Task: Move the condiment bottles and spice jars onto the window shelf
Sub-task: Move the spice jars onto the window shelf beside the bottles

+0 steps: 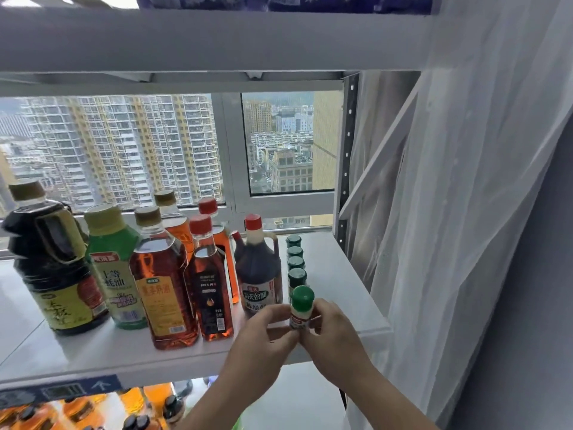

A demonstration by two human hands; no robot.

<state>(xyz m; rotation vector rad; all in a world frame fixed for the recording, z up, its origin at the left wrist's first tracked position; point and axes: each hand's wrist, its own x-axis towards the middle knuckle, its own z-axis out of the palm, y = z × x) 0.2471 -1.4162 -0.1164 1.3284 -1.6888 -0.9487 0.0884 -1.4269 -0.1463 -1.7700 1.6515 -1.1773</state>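
A small white spice jar [301, 308] with a green cap stands at the front of the white window shelf [341, 274]. My left hand [263, 339] pinches its lower part from the left, and my right hand [333, 336] holds it from the right. Behind it, a row of several dark-green-capped spice jars [295, 259] runs toward the window. To the left stand a dark vinegar jug [259, 268], amber oil bottles [210, 293], a green-labelled bottle [116, 274] and a large dark soy sauce jug [52, 262].
Another shelf board [217, 38] hangs close overhead. A black perforated upright [348, 156] and a white sheer curtain [465, 212] border the right side. Below the shelf, more orange bottles [77, 411] stand on a lower level. The window [155, 150] is behind.
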